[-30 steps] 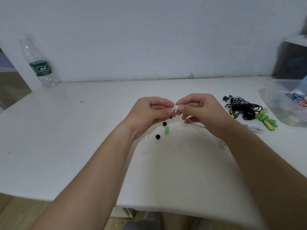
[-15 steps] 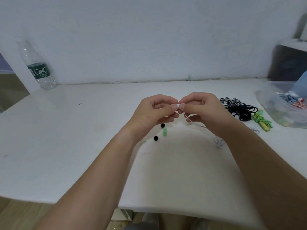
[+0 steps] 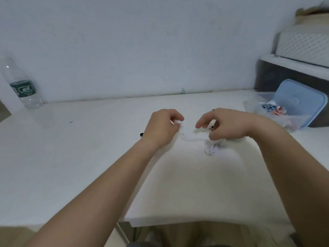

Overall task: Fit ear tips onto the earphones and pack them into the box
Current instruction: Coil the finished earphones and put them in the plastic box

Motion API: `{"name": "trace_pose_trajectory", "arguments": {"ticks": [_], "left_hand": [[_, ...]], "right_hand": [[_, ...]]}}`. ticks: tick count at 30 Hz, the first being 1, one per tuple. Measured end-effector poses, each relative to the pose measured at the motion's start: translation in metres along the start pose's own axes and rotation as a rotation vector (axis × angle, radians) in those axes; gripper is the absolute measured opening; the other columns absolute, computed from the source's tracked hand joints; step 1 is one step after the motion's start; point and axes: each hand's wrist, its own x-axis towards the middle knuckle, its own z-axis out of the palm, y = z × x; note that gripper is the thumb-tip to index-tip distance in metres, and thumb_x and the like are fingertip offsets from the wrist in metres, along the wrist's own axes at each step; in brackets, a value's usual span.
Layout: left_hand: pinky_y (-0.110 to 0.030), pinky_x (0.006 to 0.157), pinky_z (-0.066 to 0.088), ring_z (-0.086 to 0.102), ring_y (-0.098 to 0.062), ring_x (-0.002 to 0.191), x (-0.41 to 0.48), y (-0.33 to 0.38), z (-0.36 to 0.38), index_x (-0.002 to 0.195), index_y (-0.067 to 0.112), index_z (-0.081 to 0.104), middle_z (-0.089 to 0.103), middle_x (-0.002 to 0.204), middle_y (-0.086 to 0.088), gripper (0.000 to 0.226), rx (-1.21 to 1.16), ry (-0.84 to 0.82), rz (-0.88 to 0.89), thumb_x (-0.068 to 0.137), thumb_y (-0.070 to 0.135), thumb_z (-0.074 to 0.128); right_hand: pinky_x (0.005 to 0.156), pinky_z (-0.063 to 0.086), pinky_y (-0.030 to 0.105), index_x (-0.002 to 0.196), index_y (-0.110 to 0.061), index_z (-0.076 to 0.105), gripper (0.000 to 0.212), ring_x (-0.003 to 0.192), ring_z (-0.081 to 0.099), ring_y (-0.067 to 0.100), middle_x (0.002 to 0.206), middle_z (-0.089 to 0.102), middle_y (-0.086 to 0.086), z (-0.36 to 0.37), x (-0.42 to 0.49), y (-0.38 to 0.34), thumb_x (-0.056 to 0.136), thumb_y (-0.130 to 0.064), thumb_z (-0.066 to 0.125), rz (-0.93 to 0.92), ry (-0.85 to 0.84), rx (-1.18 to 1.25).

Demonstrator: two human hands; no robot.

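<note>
- White earbud [image 3: 178,122] is pinched between the thumb and forefinger of my left hand [image 3: 162,128], the other fingers curled in behind it.
- Half a second ago both hands met on that bud. Now my right hand [image 3: 227,124] has drawn off to the right and a gap lies between the two.
- On the right hand the forefinger [image 3: 201,124] points loosely back toward the bud, apart from the thumb, with nothing between them. The lower fingers curl down just over the cord, and the blur keeps me from telling whether they catch it.
- From the bud the white cord [image 3: 192,139] sags onto the table [image 3: 89,157] and runs right to a small bundled coil [image 3: 212,149] lying below my right hand.
- One black ear tip [image 3: 141,134] shows just left of my left wrist. The other loose tips seen before are hidden behind the hand.
- At the far right stands the clear plastic box [image 3: 252,106], well apart from the bud, with a tangle of red, blue and white earphones [image 3: 272,107] in it.
- Its blue lid [image 3: 300,102], out of sight before, leans tilted at the box's back.
- Far left, a clear bottle [image 3: 24,90] with a green label stands upright against the wall.
</note>
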Motion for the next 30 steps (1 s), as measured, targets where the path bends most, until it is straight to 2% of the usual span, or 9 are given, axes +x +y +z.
{"name": "trace_pose_trajectory", "arguments": {"ticks": [3,6,9,13,17,20,23,27,30], "left_hand": [[-0.028,0.083,0.049,0.059,-0.012,0.09,0.008,0.008,0.012,0.106,0.024,0.072,0.066,0.101,0.008,0.024,0.183,-0.06,0.031,0.094,0.012,0.056],[-0.035,0.088,0.053,0.063,-0.018,0.1,0.01,0.01,0.026,0.106,0.024,0.071,0.068,0.109,0.004,0.026,0.28,-0.118,0.024,0.093,0.012,0.052],[-0.036,0.086,0.054,0.063,-0.02,0.103,0.008,0.01,0.037,0.106,0.025,0.068,0.066,0.113,0.004,0.026,0.344,-0.129,0.023,0.094,0.012,0.049],[-0.035,0.088,0.051,0.06,-0.021,0.108,0.014,0.011,0.046,0.107,0.024,0.066,0.062,0.116,0.001,0.03,0.415,-0.148,0.041,0.089,0.005,0.052],[-0.027,0.081,0.045,0.061,-0.024,0.105,0.022,0.012,0.051,0.107,0.02,0.069,0.061,0.114,-0.003,0.031,0.499,-0.131,0.032,0.086,0.001,0.056],[-0.026,0.082,0.047,0.063,-0.025,0.107,0.03,0.012,0.052,0.105,0.013,0.072,0.068,0.114,-0.007,0.028,0.471,-0.143,-0.024,0.085,-0.001,0.057],[-0.027,0.085,0.049,0.064,-0.026,0.108,0.034,0.017,0.053,0.104,0.011,0.072,0.07,0.113,-0.008,0.022,0.426,-0.154,-0.059,0.088,0.003,0.059],[-0.029,0.083,0.05,0.064,-0.022,0.098,0.038,0.025,0.052,0.093,0.01,0.073,0.071,0.102,-0.005,0.006,0.291,-0.214,-0.108,0.091,0.015,0.069],[-0.026,0.077,0.046,0.06,-0.019,0.086,0.043,0.038,0.055,0.092,0.017,0.066,0.068,0.1,-0.004,0.004,0.128,-0.195,-0.169,0.091,0.018,0.069]], "right_hand": [[0.079,0.044,0.024,0.121,-0.047,0.06,0.051,0.093,0.055,0.003,0.107,0.049,-0.023,0.009,-0.012,0.004,0.076,-0.027,0.076,0.009,-0.081,-0.164],[0.075,0.043,0.023,0.12,-0.04,0.062,0.048,0.097,0.053,0.011,0.099,0.048,-0.02,0.023,-0.016,0.004,0.077,-0.021,0.074,0.006,-0.056,-0.239],[0.083,0.053,0.03,0.104,-0.036,0.067,0.03,0.097,0.061,0.014,0.102,0.063,-0.014,0.035,-0.016,0.008,0.079,-0.019,0.067,0.004,0.038,-0.237],[0.077,0.055,0.03,0.085,-0.033,0.066,0.012,0.084,0.062,0.01,0.084,0.066,-0.016,0.04,-0.02,0.015,0.08,-0.022,0.066,-0.008,0.151,-0.19],[0.063,0.046,0.018,0.082,-0.029,0.068,0.008,0.067,0.059,0.001,0.08,0.068,-0.011,0.037,-0.02,0.024,0.081,-0.027,0.076,-0.053,0.276,0.127],[0.061,0.044,0.019,0.082,-0.025,0.071,0.01,0.054,0.055,-0.002,0.075,0.067,-0.009,0.032,-0.019,0.033,0.082,-0.019,0.078,-0.076,0.348,0.318],[0.063,0.046,0.022,0.084,-0.021,0.072,0.007,0.054,0.057,0.0,0.073,0.068,-0.009,0.026,-0.022,0.041,0.082,-0.016,0.077,-0.087,0.408,0.413],[0.065,0.047,0.026,0.078,-0.022,0.071,0.013,0.056,0.056,0.008,0.064,0.065,-0.009,0.016,-0.027,0.052,0.082,-0.011,0.077,-0.049,0.511,0.602],[0.061,0.052,0.027,0.083,-0.015,0.07,0.012,0.057,0.058,0.012,0.072,0.066,0.004,0.001,-0.037,0.056,0.084,-0.005,0.077,-0.037,0.559,0.78]]}}
